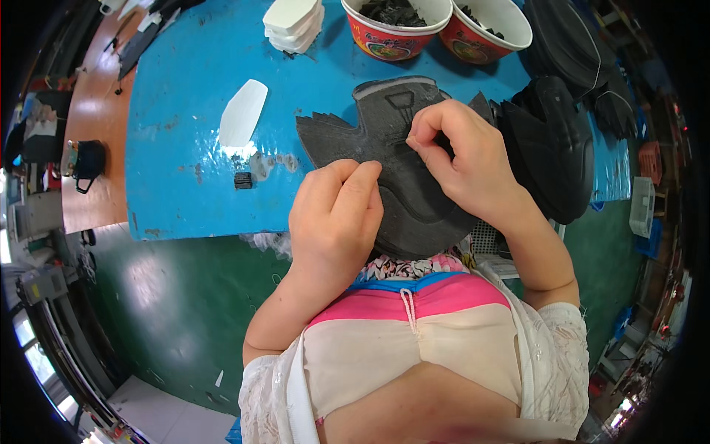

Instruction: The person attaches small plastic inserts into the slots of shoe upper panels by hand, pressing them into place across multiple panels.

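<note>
Currently left hand (pixel 336 214) curled, knuckles up, fingers pressing down on dark shoe upper piece (pixel 392 159) at near edge of blue tabletop (pixel 177 148); grip holds piece's near-left part. Right hand (pixel 462 155) bent at wrist, thumb and forefinger pinched tight on small spot mid-piece. Piece lies flat, overhanging near edge. Fingertip contact under left hand hidden. Stack of dark pieces (pixel 555 148) at right edge, partly behind right wrist. Two red bowls (pixel 436 29) at far edge, cut off by frame; contents dark, unclear.
</note>
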A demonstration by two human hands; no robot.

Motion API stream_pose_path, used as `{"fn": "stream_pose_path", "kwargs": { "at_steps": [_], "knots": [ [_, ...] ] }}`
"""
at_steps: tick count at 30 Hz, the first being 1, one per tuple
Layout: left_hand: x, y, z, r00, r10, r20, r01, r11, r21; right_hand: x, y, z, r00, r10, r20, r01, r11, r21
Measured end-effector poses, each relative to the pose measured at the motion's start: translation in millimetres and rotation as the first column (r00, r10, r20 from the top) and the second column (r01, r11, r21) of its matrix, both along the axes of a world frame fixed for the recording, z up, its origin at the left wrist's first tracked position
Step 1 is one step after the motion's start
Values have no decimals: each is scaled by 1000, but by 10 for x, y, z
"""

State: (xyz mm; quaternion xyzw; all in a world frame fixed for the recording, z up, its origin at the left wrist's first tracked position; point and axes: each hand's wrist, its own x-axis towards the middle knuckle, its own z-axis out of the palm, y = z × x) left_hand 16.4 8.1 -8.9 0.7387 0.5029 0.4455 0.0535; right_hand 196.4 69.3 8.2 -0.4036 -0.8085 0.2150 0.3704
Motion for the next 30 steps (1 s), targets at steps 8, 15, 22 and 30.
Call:
{"fn": "stream_pose_path", "kwargs": {
  "at_steps": [8, 15, 22, 30],
  "knots": [
    [14, 61, 60, 995, -24, -99, 21, 999, -31, -27, 37, -65, 995, 56, 79, -69, 983, 168],
    [56, 85, 108, 976, -54, -211, 29, 992, -120, -35, 35, -96, 999, 25, 38, -31, 986, 163],
    [61, 103, 118, 957, -66, -282, 33, 992, -119, -40, 36, -70, 995, 54, 80, -71, 970, 232],
    [81, 101, 119, 917, -51, -395, 4, 993, -119, 94, 14, -9, 990, -53, 129, 8, 946, 324]
  ]
}}
